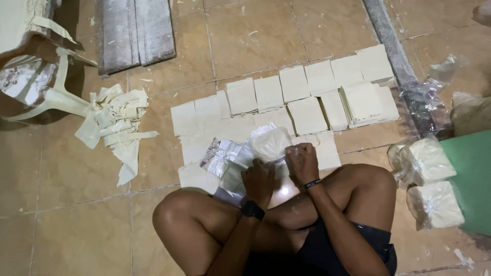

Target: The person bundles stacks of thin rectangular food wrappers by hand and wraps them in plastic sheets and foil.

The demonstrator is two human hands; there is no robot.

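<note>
Head view: left hand [258, 180] and right hand [302, 161], both closed, grip a clear bag [268, 144] of pale sheets above sheet stacks [307, 97] on the floor [76, 174].

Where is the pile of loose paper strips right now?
In the head view, the pile of paper strips lies on the tiled floor at left, beside the plastic chair leg and left of the square stacks.

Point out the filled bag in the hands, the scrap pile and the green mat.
Filled bag [269, 144], head view: its bulging top.
Scrap pile [116, 120], head view: its middle.
Green mat [473, 179], head view: its flat top.
</note>
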